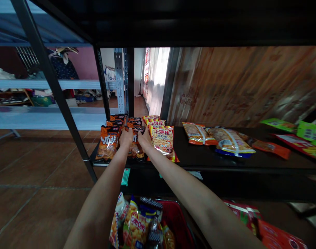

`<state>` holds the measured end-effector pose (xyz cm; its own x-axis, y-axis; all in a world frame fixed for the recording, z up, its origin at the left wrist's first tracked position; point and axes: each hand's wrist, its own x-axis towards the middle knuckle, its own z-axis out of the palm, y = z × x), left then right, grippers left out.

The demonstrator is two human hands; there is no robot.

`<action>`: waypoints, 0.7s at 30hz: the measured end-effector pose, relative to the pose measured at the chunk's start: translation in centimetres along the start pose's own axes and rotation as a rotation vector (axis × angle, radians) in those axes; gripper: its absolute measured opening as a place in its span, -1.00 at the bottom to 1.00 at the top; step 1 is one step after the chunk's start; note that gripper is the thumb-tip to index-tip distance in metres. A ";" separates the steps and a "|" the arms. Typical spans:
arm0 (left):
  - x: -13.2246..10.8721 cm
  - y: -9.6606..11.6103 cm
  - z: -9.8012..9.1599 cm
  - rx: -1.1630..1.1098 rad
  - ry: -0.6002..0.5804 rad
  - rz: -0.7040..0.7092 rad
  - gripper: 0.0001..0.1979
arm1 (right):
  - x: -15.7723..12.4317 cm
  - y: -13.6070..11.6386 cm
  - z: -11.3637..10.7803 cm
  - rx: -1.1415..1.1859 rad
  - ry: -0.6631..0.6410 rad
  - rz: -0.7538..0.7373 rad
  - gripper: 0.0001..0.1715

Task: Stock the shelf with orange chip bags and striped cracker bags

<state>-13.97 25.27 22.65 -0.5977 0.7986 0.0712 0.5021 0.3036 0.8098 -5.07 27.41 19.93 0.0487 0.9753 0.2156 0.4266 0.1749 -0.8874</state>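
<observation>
My left hand [125, 138] and my right hand [144, 139] are closed on the two upper sides of a black-and-orange snack bag [135, 149], which stands upright at the shelf's front edge. Left of it, close to my left hand, stands a matching orange snack bag [107, 143], with more of the same kind behind. On the other side, beside my right hand, is a row of yellow-and-red prawn cracker bags [163, 140]. My fingertips are partly hidden behind the held bag.
The black shelf [191, 157] also carries flat-lying snack packs [229, 141] and green packets [310, 133] to the right. Below is a red basket [177, 216] with several snack bags. A slanting black post [61, 100] stands at the left; another shelf board hangs overhead.
</observation>
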 end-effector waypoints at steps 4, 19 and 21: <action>-2.4 0.8 -0.9 0.056 0.056 0.111 -0.45 | -0.6 -0.8 -0.7 -0.028 -0.012 0.016 -0.23; -11.4 -5.9 0.5 0.300 0.130 0.446 -0.40 | -2.5 -1.8 -1.3 -0.047 -0.073 -0.033 -0.24; -11.1 -5.6 0.6 0.267 0.126 0.449 -0.39 | -2.5 -2.0 -1.3 -0.045 -0.059 -0.070 -0.24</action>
<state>-9.74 15.00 16.93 -0.3496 0.8164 0.4596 0.8574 0.0810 0.5082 -4.83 24.45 21.66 -0.0353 0.9673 0.2510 0.4669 0.2380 -0.8516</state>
